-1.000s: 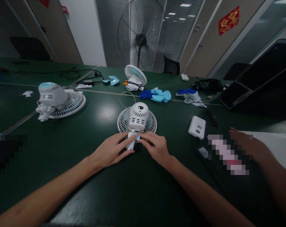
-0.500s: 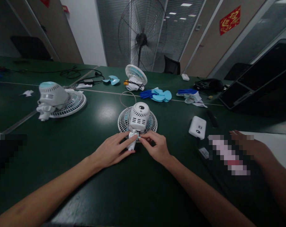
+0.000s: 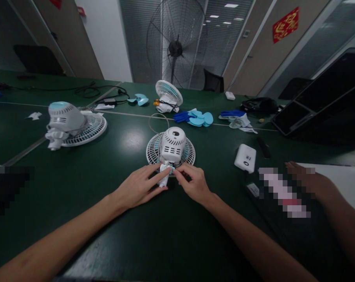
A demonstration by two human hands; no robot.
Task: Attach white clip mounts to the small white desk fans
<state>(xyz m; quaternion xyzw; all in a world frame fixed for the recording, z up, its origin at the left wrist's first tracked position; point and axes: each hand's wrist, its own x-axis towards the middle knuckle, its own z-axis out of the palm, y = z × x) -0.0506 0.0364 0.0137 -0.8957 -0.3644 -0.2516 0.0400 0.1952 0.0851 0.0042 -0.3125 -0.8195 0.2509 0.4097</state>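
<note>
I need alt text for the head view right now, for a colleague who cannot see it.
Both hands, left hand and right hand, pinch the white bracket of a small fan lying face-down on a green table. Another fan lies to the left, a white box to the right.

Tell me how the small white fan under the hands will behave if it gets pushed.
The small white fan lies face-down on its wide round grille, so it will probably slide, not tip. Its plastic body looks light. The left hand and right hand at its bracket likely steady it.

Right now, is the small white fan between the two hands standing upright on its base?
No, the small white fan lies face down on its grille on the green table.
</note>
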